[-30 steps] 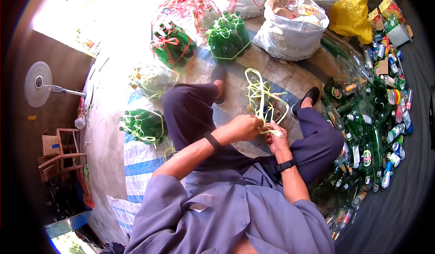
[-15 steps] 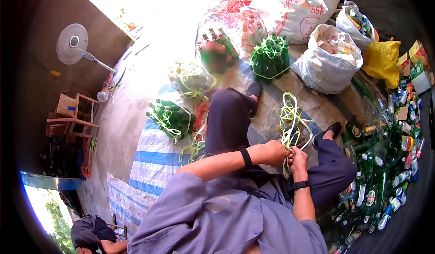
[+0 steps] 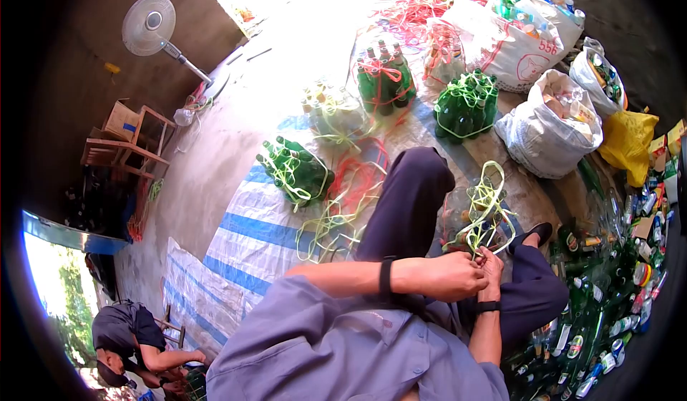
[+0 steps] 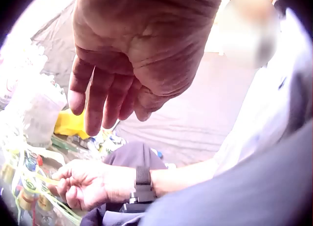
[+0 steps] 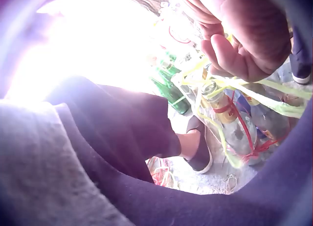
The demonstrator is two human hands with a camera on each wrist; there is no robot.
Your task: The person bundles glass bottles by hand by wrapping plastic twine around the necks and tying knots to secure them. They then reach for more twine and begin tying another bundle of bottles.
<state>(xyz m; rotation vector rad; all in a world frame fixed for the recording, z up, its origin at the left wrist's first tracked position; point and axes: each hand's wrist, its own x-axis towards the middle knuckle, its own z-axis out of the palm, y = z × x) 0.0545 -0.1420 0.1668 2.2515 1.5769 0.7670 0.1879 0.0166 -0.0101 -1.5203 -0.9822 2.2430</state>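
Note:
A bundle of clear glass bottles [image 3: 456,211] stands between the person's legs, with pale green plastic strap [image 5: 279,106] looped over it. In the right wrist view, red strap [image 5: 243,123] also runs round these bottles. The right hand [image 4: 88,183] pinches the pale green strap at the near side of the bundle, its fingers curled. Close beside it in the head view is the left hand [image 3: 451,276], overlapping the right wrist side. From the left wrist, the left hand's fingers [image 4: 100,101] hang loosely, palm showing, with nothing seen between them.
Tied bundles of green bottles [image 3: 465,107] stand ahead and to the left. Loose strap [image 3: 336,233] lies by the left knee. Filled sacks [image 3: 547,136] are at the back right, and a heap of bottles and cans [image 3: 594,308] lies right. Another person [image 3: 129,340] bends at lower left.
The head view has turned left, shifting the scene rightward and bringing another person into sight. The left hand, earlier at the strap beside the right hand, now sits lower over the right hand's wrist side.

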